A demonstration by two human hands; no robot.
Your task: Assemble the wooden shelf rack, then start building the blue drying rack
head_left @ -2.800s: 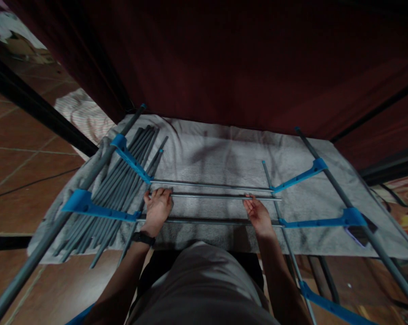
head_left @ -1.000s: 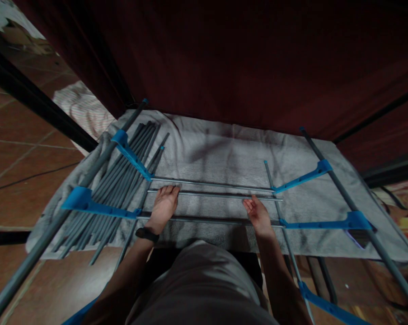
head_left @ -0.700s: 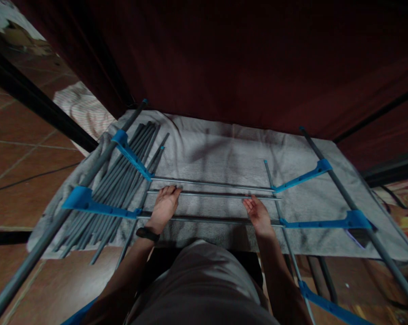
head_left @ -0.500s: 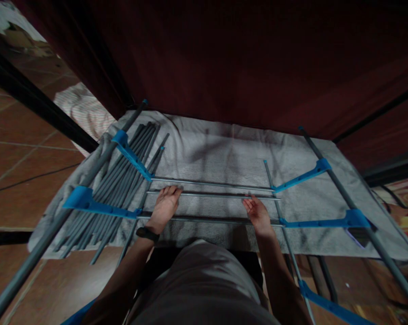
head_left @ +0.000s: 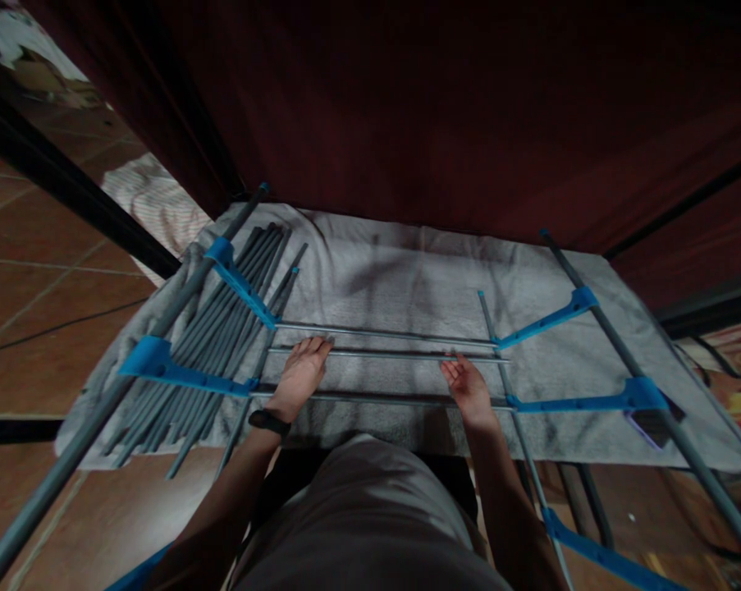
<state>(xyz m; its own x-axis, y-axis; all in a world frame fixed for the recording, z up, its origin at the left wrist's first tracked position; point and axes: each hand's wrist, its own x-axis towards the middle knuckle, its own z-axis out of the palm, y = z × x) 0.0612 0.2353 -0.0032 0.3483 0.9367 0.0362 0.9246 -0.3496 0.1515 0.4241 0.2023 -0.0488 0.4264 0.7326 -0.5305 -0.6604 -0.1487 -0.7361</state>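
Observation:
A thin grey metal tube (head_left: 386,355) runs sideways between two parallel crossbars of a frame with blue plastic brackets. My left hand (head_left: 304,373), a dark band on its wrist, is closed over the tube near its left end. Close to the other end, my right hand (head_left: 467,384) grips the same tube with palm turned partly up, its fingertips at the bar. The far crossbar (head_left: 386,333) lies beyond both hands, the near crossbar (head_left: 379,400) below them. A left blue bracket (head_left: 189,373) and a right blue bracket (head_left: 583,404) join thicker side poles.
Several loose grey tubes (head_left: 222,336) lie bunched on the left of the grey cloth (head_left: 400,283). A phone (head_left: 653,425) rests under the right side pole (head_left: 625,353). A dark red curtain (head_left: 407,123) hangs behind, and striped cloth (head_left: 154,197) lies at the left.
Almost nothing differs. The view has shifted very slightly; both hands stay on the tube in the same place.

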